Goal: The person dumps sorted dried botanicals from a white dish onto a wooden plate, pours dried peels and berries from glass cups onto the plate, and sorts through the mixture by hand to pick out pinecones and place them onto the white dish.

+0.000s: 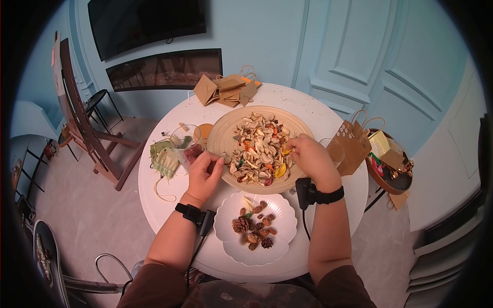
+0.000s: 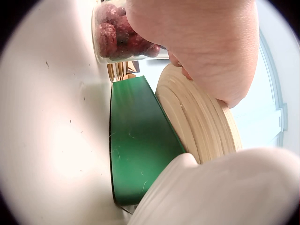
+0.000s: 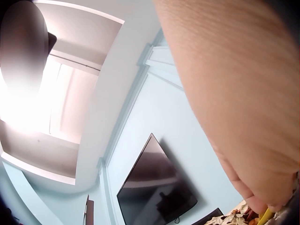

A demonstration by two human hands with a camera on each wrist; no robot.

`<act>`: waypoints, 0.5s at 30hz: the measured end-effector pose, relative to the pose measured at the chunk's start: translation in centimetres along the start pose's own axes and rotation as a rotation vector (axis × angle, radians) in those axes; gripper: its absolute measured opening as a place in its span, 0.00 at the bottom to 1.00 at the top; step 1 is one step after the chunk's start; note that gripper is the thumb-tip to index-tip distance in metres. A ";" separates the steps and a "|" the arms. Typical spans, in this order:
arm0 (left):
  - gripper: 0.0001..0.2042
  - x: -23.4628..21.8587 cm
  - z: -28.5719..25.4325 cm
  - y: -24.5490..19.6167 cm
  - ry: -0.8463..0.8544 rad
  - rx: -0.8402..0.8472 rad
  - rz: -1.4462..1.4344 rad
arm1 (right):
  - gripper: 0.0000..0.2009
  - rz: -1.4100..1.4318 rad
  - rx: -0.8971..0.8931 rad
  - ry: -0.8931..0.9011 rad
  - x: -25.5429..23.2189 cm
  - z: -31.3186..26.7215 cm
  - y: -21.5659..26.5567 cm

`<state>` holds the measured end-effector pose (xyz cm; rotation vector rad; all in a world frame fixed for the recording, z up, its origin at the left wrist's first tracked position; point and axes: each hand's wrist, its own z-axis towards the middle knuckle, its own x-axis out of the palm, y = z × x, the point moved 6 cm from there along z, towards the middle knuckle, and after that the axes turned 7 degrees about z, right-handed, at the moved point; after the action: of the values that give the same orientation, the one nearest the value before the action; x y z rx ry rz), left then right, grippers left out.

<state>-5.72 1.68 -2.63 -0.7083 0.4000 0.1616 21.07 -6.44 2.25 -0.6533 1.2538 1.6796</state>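
Note:
A round wooden tray (image 1: 218, 134) holds a heap of dried potpourri (image 1: 259, 138), mostly pale chips with orange, red and yellow bits. My right hand (image 1: 316, 161) reaches over its right side, thumb and fingers pinching a yellow dried piece (image 3: 266, 216). At the left rim my left hand (image 1: 203, 177) has its fingers bent and thumb near the index finger, beside pale chips; I cannot tell whether it holds one. A scalloped white plate (image 1: 226, 250) in front carries brown pine cones (image 1: 240, 224) and smaller cones. Left of the tray, a clear cup (image 1: 182, 136) contains dark red pieces (image 2: 123, 35).
Kraft paper bags (image 1: 226, 90) lie at the table's back, and another bag (image 1: 352, 146) stands right beside a second clear cup (image 1: 335, 152). A green drawstring pouch (image 1: 165, 158) lies left. A green panel (image 2: 140, 140) stands near the tray in the left wrist view.

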 end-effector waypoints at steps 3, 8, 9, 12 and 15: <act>0.06 0.0 0.0 0.1 -0.003 0.012 0.007 | 0.06 0.003 0.043 0.030 0.1 0.1 -0.1; 0.06 0.1 0.0 0.1 -0.006 0.004 0.000 | 0.07 0.011 -0.011 -0.008 0.3 0.0 -0.2; 0.06 0.1 0.0 0.1 -0.005 0.004 0.000 | 0.07 0.011 -0.011 -0.009 0.3 0.0 -0.2; 0.06 0.0 0.0 -0.1 -0.013 0.015 0.006 | 0.08 -0.001 -0.015 -0.011 0.3 0.0 -0.2; 0.06 0.0 0.0 -0.1 -0.009 0.012 0.004 | 0.09 -0.024 -0.005 0.001 0.4 0.0 -0.2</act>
<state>-5.73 1.63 -2.59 -0.6953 0.3933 0.1658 21.09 -6.25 1.83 -0.6701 1.2383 1.6635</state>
